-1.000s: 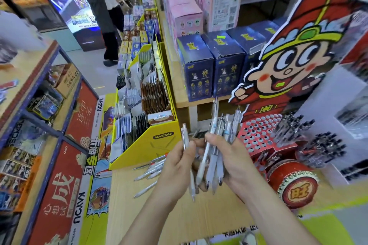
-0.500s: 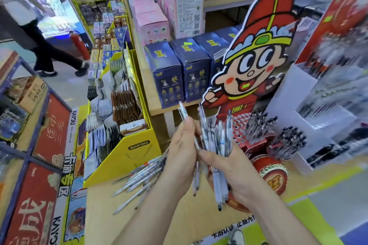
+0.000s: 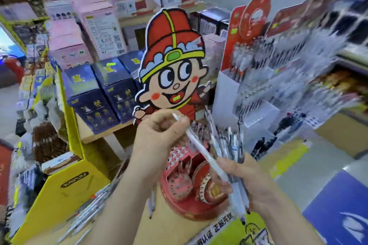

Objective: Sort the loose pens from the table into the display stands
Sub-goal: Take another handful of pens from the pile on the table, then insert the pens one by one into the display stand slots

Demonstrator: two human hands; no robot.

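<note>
My left hand (image 3: 157, 141) pinches a single white pen (image 3: 201, 151) near its top end; the pen slants down to the right into my other hand. My right hand (image 3: 242, 177) grips a bundle of several white pens (image 3: 232, 145) that fans upward. Both hands hover over the red display stand (image 3: 185, 189) with a perforated top and a cartoon cut-out (image 3: 173, 65) behind it. Several loose pens (image 3: 87, 217) lie on the wooden table (image 3: 167, 230) at lower left. A white tiered stand (image 3: 264, 93) filled with pens rises at right, blurred.
A yellow cardboard display box (image 3: 59, 189) with card packs stands at left. Dark blue boxes (image 3: 103, 93) and pink boxes (image 3: 83, 32) sit on a raised shelf behind. The table's right edge drops to the floor, where a blue mat (image 3: 338, 211) lies.
The view has swung right, bringing the red stand under my hands. My left hand rose and now draws one pen up out of the bundle in my right hand.
</note>
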